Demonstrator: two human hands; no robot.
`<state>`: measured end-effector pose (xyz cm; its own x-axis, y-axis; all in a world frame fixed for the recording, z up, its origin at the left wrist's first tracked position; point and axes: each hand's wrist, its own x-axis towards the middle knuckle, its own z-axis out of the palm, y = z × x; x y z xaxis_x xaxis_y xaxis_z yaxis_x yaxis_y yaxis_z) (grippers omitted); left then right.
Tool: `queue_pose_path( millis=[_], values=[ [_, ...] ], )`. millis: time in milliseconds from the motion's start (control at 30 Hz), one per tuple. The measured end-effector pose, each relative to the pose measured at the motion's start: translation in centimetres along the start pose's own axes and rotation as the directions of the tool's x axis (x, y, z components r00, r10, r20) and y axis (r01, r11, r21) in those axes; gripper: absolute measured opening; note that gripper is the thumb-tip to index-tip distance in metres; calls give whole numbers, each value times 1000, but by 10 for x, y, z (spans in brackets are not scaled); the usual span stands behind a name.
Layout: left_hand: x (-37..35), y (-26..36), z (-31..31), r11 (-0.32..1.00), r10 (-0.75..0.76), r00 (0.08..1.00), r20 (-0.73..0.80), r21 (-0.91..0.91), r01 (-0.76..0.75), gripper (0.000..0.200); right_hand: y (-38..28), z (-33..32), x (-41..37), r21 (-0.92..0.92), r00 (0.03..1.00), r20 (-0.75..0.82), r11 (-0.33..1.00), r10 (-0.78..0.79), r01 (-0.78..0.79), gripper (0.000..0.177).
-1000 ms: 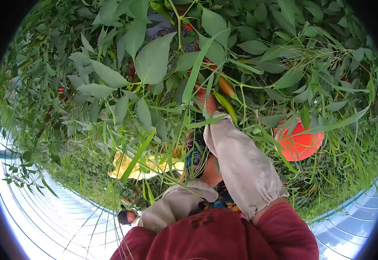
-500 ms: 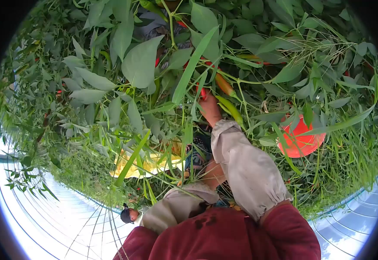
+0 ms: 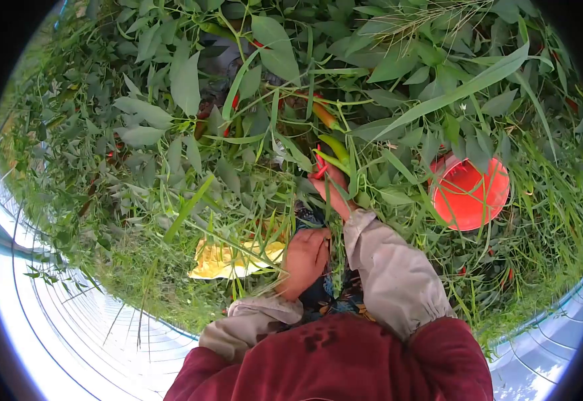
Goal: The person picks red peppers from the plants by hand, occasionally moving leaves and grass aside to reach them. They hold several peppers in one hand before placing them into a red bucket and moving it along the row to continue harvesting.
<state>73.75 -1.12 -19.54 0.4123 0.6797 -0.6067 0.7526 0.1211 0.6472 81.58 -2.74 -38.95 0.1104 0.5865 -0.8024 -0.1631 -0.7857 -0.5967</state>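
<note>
My right hand (image 3: 332, 189) is closed around a red chili pepper (image 3: 320, 162), below the hanging branches. Right behind it hang green chili peppers (image 3: 335, 148), and an orange-green chili (image 3: 325, 117) is a little higher on the plant. My left hand (image 3: 305, 263) lies over my knee in dark patterned trousers (image 3: 316, 294), back of the hand up, its fingers laid flat against the cloth with nothing visible in them.
A red bucket (image 3: 470, 195) stands in the grass to the right, with some red peppers at its rim. Left of my knees lies a yellow sack (image 3: 236, 259). Dense pepper plants (image 3: 137, 120) and long grass blades surround me.
My right hand has drawn back toward me with the red pepper. My left hand has come into view on the knee. The view has shifted, showing more of the bucket.
</note>
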Motion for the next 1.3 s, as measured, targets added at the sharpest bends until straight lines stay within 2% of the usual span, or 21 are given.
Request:
queue_pose_path(
  millis=[100,200,233,267,333,400,467,500,533,600,633,667,700,767,867,933,1000,1033,1067,1100,1300],
  values=[
    [-4,-17,7,999,-30,998,-48,14,31,23,4,-9,-18,549,994,110,833,14,-73,38],
    [-5,-31,18,996,18,994,-104,93,-9,27,-18,-29,-26,428,975,184,883,122,-191,50],
    [-3,-31,19,990,48,994,-97,136,-34,30,-22,-37,-28,573,944,274,757,183,-313,48],
    [-2,-30,21,991,37,995,-93,131,-24,30,-35,-41,-36,514,975,170,831,146,-214,47],
    [1,-30,22,987,-6,990,-138,159,28,38,-58,-50,-49,561,942,217,757,256,-335,50],
    [-2,-40,29,987,-103,985,-137,105,118,44,-42,-45,-53,614,959,199,737,201,-282,44],
    [5,-43,33,921,-389,898,-207,-93,378,45,-31,-48,-54,502,899,336,755,280,-423,36],
    [15,-41,29,878,-475,864,-167,-160,452,51,-45,-45,-60,500,907,306,762,288,-411,28],
    [26,-65,41,878,-476,863,-168,-159,452,51,-48,-43,-62,501,907,307,761,288,-411,28],
    [47,-115,66,961,-217,923,-318,-235,145,50,-49,-43,-64,558,926,323,751,197,-354,30],
    [58,-120,67,968,-130,921,-367,-249,37,50,-46,-39,-65,568,942,225,752,248,-334,33],
    [73,-92,47,762,-458,856,-239,-601,240,47,-43,-40,-65,562,941,225,755,254,-338,33],
    [81,-72,35,397,-689,725,3,-835,381,45,-41,-41,-64,587,953,186,750,240,-304,33],
    [82,-59,41,341,-715,699,18,-864,370,41,-37,-38,-66,630,974,103,745,203,-222,31],
    [83,-65,45,318,-716,696,42,-869,379,31,-38,-46,-76,689,947,173,653,272,-314,28],
    [82,-73,50,142,-748,646,156,-912,384,28,-50,-46,-85,663,931,187,660,312,-354,28],
    [82,-61,46,131,-746,652,136,-930,344,28,-57,-43,-91,683,977,111,701,182,-208,32],
    [81,-57,41,192,-719,688,100,-923,335,28,-61,-48,-96,703,950,208,640,232,-311,32],
    [82,-54,39,253,-686,724,65,-913,321,29,-49,-47,-96,703,952,204,642,229,-305,32],
    [84,-45,36,251,-735,677,39,-912,325,24,-25,-42,-95,706,964,177,657,199,-265,31],
    [88,-46,38,369,-738,670,-82,-880,299,24,-4,-32,-105,793,989,102,590,110,-148,24]
  ],
)
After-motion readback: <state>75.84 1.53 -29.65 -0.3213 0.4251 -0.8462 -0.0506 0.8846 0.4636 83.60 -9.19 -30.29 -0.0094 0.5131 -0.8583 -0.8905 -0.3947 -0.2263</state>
